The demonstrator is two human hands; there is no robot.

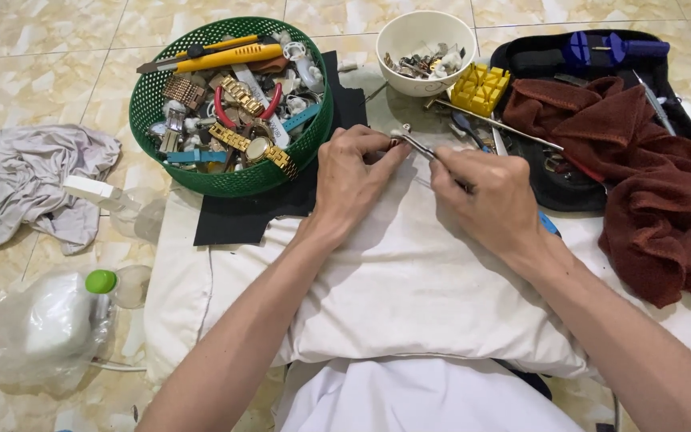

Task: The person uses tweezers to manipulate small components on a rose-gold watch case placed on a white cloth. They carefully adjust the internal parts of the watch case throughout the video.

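Observation:
My left hand [355,176] pinches a small metal watch part [394,142] between thumb and fingertips above a white cushion [409,288]. My right hand [485,196] grips thin metal tweezers [416,146], whose tips meet the small part. Both hands hover close together at the cushion's far edge, next to a black cloth [233,216].
A green basket [153,96] of watches, bands, and a yellow knife stands at the back left. A white bowl [425,32] of small parts, a yellow holder [480,86], a black tool case [537,56] and a dark red towel [657,200] lie right. Grey rag [33,180] and plastic bottles lie left.

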